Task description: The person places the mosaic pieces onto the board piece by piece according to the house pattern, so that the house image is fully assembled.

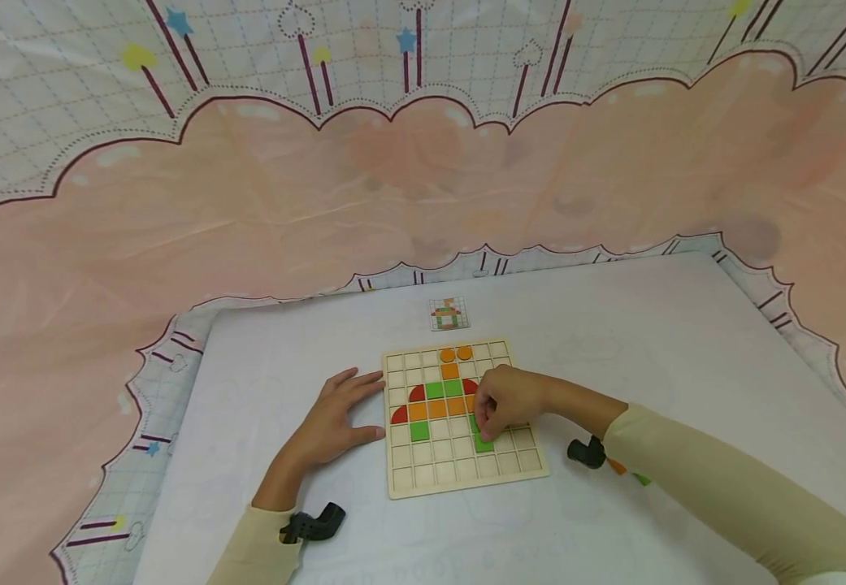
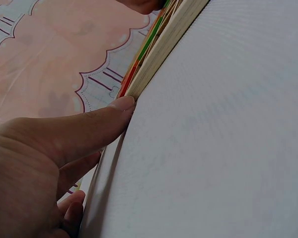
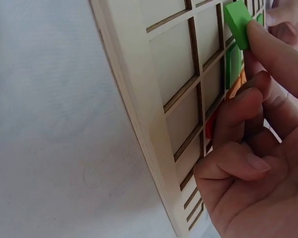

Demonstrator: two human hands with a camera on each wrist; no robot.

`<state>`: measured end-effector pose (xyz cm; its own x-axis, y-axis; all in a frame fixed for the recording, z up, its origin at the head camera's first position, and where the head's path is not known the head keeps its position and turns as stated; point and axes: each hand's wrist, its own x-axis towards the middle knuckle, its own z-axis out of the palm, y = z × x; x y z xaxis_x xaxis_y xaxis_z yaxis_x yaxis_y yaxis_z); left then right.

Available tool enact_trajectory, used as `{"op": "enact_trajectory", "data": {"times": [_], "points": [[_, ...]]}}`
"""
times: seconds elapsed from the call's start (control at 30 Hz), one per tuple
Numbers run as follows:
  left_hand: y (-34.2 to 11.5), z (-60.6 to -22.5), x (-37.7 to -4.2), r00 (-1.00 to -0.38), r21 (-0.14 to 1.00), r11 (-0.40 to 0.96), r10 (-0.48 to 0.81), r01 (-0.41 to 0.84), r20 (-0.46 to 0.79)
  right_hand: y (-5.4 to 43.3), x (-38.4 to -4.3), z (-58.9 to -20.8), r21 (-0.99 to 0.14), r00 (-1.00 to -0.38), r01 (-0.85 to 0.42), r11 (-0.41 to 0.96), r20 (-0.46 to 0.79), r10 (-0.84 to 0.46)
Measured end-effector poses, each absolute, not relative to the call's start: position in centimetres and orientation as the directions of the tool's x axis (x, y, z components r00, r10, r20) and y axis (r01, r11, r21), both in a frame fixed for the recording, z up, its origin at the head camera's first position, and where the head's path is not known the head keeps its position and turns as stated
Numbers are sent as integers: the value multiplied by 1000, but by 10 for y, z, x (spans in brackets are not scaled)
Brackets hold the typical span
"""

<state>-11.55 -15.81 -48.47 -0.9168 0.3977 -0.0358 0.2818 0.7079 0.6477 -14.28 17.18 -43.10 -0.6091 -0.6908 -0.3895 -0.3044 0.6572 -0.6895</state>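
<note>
On the white table lies a wooden grid board [image 1: 466, 487] filled partly with red, orange and green pieces. My right hand [image 1: 514, 398] is over the board's right half, pinching a green square tile [image 3: 237, 22] between thumb and finger; the tile is tilted above the grid. Another green tile [image 3: 233, 67] sits in a cell close by. My left hand [image 1: 331, 414] rests at the left edge with fingers spread, its thumb [image 2: 121, 104] touching the board's side. Two orange round pieces [image 1: 456, 353] lie in the top row, above an orange square [image 1: 449, 371].
Behind the board lies a small pattern card [image 1: 449, 314] with a coloured figure. An orange piece [image 1: 616, 466] and a green piece [image 1: 641, 479] show partly beneath my right forearm. A patterned peach cloth [image 1: 393, 187] hangs behind the table.
</note>
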Motion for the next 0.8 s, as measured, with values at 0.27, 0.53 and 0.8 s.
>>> {"op": "enact_trajectory", "data": {"times": [0.27,0.53,0.8], "points": [[-158,-484,-115,-916,649,706,399,283,-35,172,-143,-433,-672,-612,-324,666,-388,-689],[-157,-483,-115,-917,650,707,397,279,-38,174,-141,-433,-668,-616,-326,669,-387,-686],[-156,-481,-115,-920,652,711,389,264,-52,178,-141,-430,-669,-612,-337,662,-378,-694]]}}
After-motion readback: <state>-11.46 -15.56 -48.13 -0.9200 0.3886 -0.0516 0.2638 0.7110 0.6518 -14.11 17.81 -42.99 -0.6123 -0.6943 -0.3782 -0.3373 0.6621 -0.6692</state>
